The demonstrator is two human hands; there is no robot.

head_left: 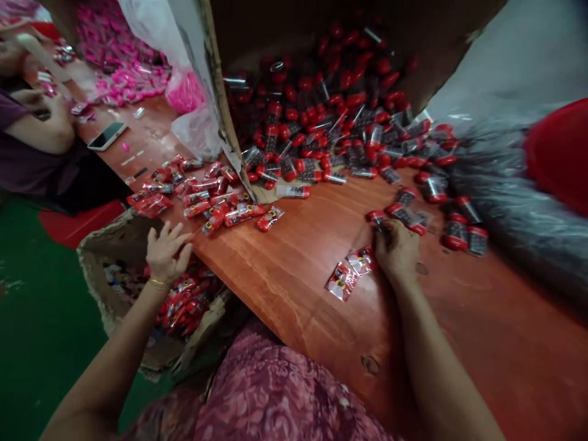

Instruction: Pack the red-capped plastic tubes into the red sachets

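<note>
Hands — left hand (168, 250) spread, right hand (397, 248) curled against red-capped tube (375, 216).

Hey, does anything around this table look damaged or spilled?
Yes. The lower cardboard box beside the table has a ragged, bent rim, so it looks worn. The upper cardboard box has a rough, torn-looking edge, and red-capped tubes spread from its open side onto the table, possibly on purpose.
</note>
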